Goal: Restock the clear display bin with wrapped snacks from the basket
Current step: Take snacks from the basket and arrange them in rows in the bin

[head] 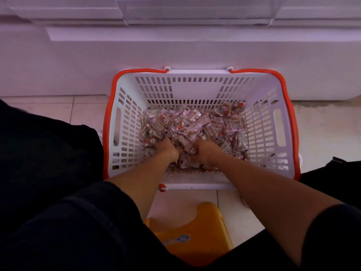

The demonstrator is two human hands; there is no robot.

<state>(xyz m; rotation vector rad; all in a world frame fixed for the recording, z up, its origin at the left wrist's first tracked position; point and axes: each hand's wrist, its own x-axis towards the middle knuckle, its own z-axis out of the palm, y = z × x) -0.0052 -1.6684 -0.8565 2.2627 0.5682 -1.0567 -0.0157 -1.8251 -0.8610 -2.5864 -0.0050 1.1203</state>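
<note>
The basket (197, 77) is set on the floor against a white cabinet; the wrapped snacks (195, 124) are gripped in curled left hand (168, 148) and right hand (205, 151).

Wrapped snacks (192, 125) in basket (125, 106): white print + small red marks on clear wrappers, too blurred to read. Yellow stool (195, 231): blue-white sticker, illegible. No other text.

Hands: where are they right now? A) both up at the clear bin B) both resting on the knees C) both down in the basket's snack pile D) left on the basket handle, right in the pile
C: the left hand and right hand are both buried among the wrapped snacks inside the basket, fingers dug into the pile.
</note>
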